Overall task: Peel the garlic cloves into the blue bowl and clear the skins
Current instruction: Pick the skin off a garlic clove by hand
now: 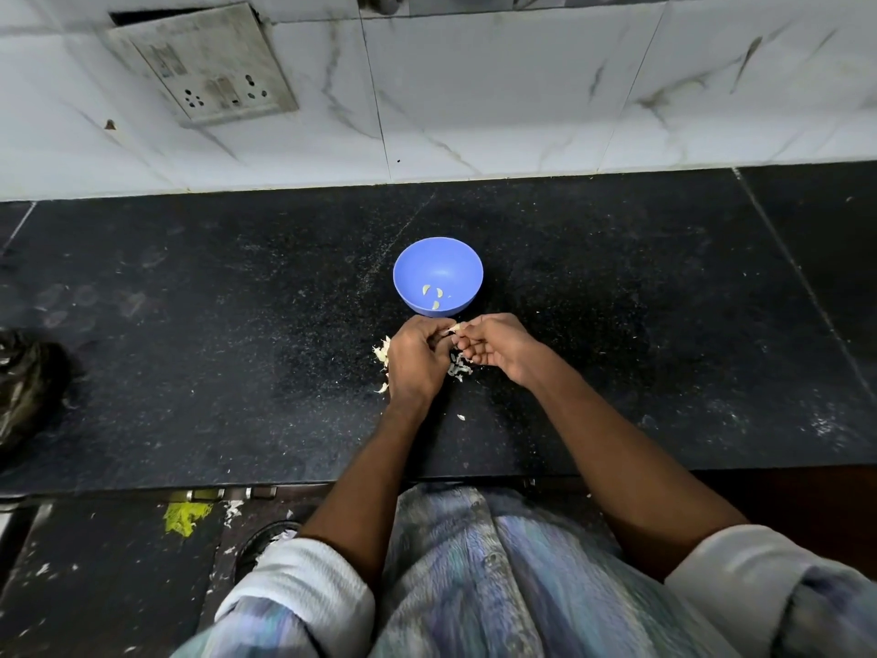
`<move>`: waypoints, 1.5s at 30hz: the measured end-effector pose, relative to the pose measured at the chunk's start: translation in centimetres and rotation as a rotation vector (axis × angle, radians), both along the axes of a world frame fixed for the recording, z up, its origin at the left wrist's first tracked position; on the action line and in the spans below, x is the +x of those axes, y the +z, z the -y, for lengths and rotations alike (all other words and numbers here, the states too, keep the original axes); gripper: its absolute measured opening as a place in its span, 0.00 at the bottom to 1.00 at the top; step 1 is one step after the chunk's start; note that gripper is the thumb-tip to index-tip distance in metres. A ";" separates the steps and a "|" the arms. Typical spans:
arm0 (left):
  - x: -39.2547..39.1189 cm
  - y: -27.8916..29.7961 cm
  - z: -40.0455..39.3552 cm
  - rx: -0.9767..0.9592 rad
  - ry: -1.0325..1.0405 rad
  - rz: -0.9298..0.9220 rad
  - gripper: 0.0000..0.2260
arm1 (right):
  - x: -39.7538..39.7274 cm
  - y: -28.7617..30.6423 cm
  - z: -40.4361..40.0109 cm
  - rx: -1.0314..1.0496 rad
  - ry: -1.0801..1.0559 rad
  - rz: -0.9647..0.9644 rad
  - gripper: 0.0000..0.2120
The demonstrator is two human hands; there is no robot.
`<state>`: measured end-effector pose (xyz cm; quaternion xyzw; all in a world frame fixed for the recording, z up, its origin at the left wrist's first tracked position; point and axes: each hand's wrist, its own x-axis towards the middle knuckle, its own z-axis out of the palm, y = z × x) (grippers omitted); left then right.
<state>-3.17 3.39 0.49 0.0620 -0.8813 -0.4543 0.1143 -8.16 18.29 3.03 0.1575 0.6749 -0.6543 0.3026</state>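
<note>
Blue bowl [437, 258]: we find it upright on the black tabletop [617, 301], just beyond the hands, with three peeled cloves [433, 296] lying in its bottom.

Left hand [415, 360]: fingers curled inward; we judge it holds part of a clove or its skin, though what lies inside the curl is hidden.

Right hand [493, 346]: fingers bent, thumb and forefinger pinching a pale garlic clove [454, 329] between the two hands, close to the bowl's near rim.

Skins [459, 368]: a loose heap on the tabletop under and between the hands, a second tuft [381, 352] beside the left hand, a stray flake [460, 417] nearer the edge.

Risks, as we judge them:
- The clove may slip from the pinch as the skin tears and drop among the skins, not into the bowl.
- A torn skin could fall into the bowl, since the peeling happens right beside its rim.
- The skins look light; a sweep of the forearms may scatter them over the tabletop edge to the floor [118, 586], where flecks already lie.
- A knuckle may nudge the light bowl.
</note>
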 end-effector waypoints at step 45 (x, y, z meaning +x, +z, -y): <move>0.1 -0.6 -0.8 0.360 0.143 0.159 0.06 | 1.1 -1.4 -0.1 0.007 -0.111 -0.314 0.07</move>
